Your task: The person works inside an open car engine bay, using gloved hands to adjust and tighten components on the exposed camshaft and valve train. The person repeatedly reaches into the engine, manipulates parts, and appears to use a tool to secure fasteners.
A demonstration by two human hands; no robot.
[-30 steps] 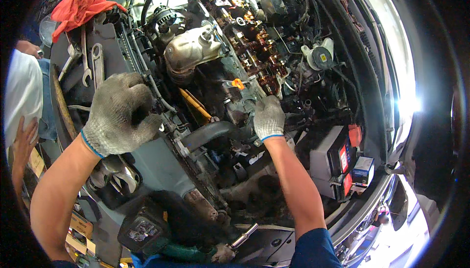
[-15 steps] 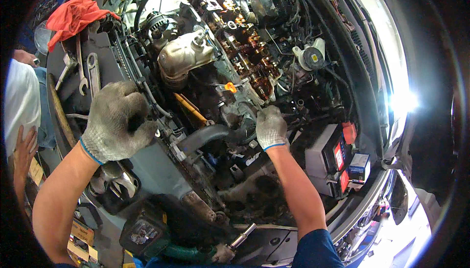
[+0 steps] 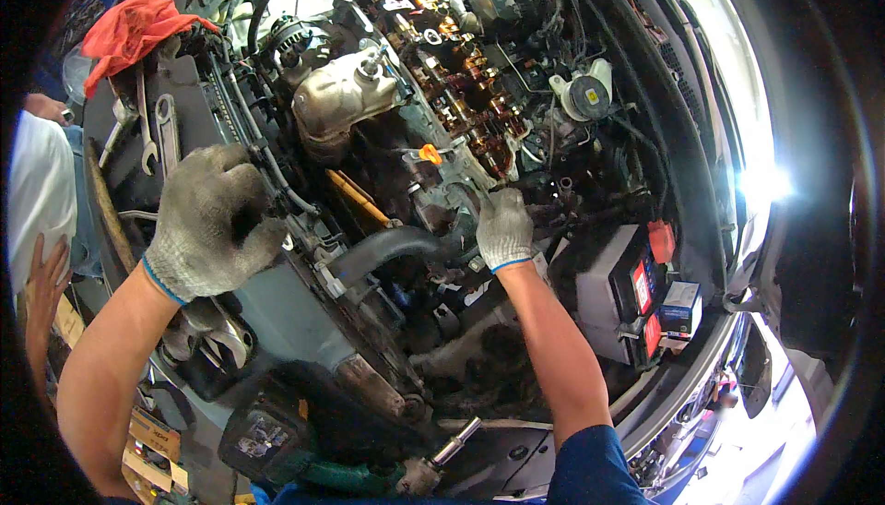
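Observation:
My left hand, in a grey knitted glove, hovers beside the front edge of the engine bay, fingers loosely curved and thumb apart; nothing shows in it. Near it lie wrenches and a wooden handle. My right hand, gloved too, reaches to the near end of the opened engine head, its fingertips bent down onto something I cannot make out. Just beyond it are an orange dipstick loop and a black hose. A green-and-black power tool with a socket extension lies at the lower edge.
A battery with a small blue box beside it sits at the right. A red rag lies upper left. Another person in a white top stands at the left edge. The raised hood is on the far right.
The view has shifted slightly, so the engine sits a little further left. My right hand has moved slightly at the same spot; my left hand keeps its curled pose.

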